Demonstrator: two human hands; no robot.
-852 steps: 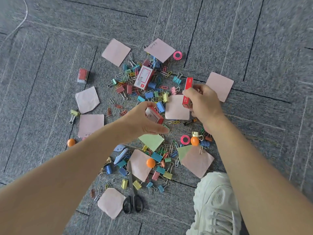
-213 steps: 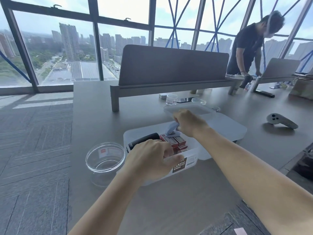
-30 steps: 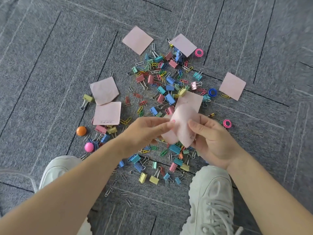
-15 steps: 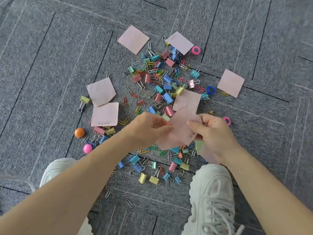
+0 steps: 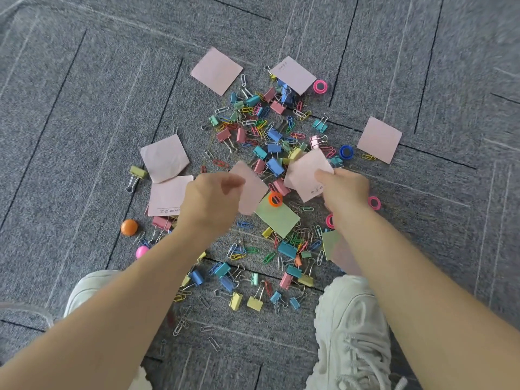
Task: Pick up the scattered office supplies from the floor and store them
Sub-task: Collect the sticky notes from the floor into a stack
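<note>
Left hand [image 5: 211,204] pinches a pink sticky note [image 5: 250,190] by its left edge, fingers curled. Right hand [image 5: 344,190] pinches a second pink note [image 5: 305,175] at its right corner. Both notes are over the clip pile [image 5: 270,142] on the carpet floor [image 5: 84,122]. A green note [image 5: 277,218] lies flat between the hands. Bare carpet opens wide on both sides of the pile. The left shoe [image 5: 84,285] and right shoe [image 5: 349,319] flank its near edge.

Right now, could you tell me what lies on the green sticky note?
An orange ring sits on the green note's top corner; the left hand's pink note hides one edge.
</note>
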